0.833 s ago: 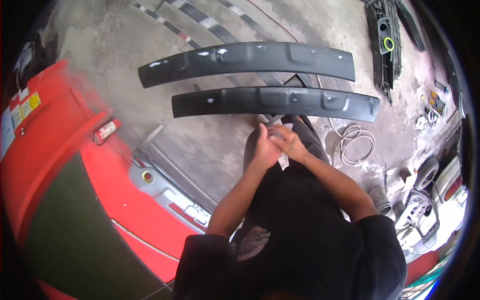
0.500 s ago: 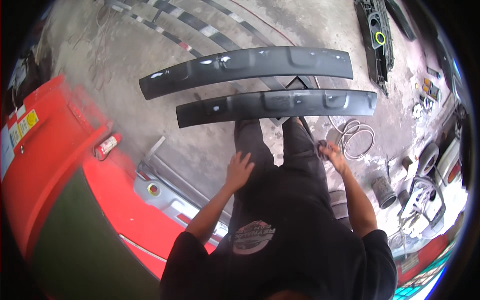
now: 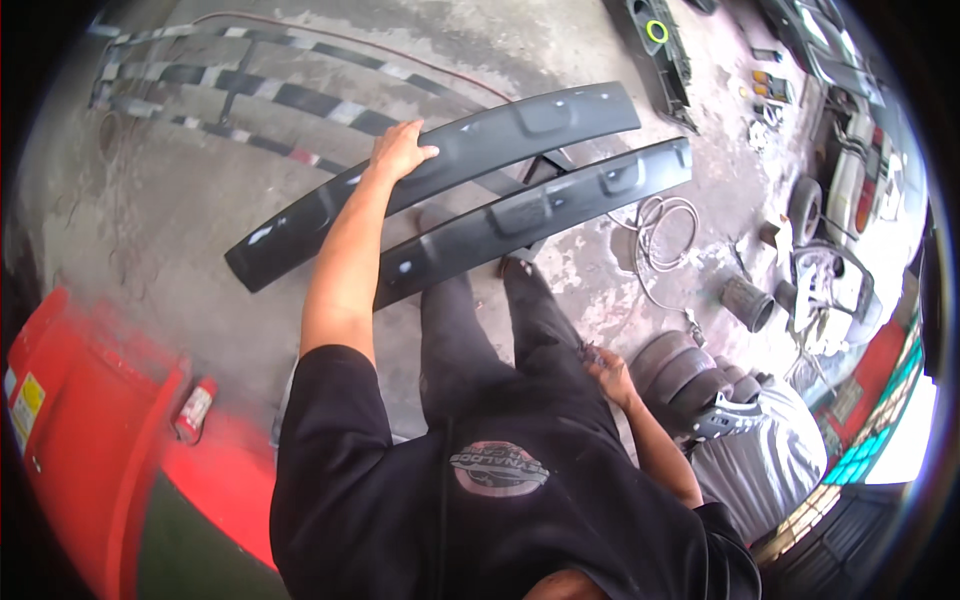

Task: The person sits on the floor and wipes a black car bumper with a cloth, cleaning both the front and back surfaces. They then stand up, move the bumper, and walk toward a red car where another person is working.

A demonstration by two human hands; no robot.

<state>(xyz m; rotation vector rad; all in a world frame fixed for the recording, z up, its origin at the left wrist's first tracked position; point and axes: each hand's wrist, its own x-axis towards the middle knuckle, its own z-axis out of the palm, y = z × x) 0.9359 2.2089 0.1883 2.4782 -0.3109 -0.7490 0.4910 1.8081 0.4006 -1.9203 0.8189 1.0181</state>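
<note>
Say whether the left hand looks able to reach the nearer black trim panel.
Likely yes: the left hand is at the farther panel, and nothing visible blocks its way to the nearer panel.

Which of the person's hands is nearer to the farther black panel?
Left: the left hand touches the farther black panel; the right hand is apart from it, beside the right thigh.

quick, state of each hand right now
Left hand: open, over the farther dark panel.
Right hand: looks curled; cannot tell around what.
</note>
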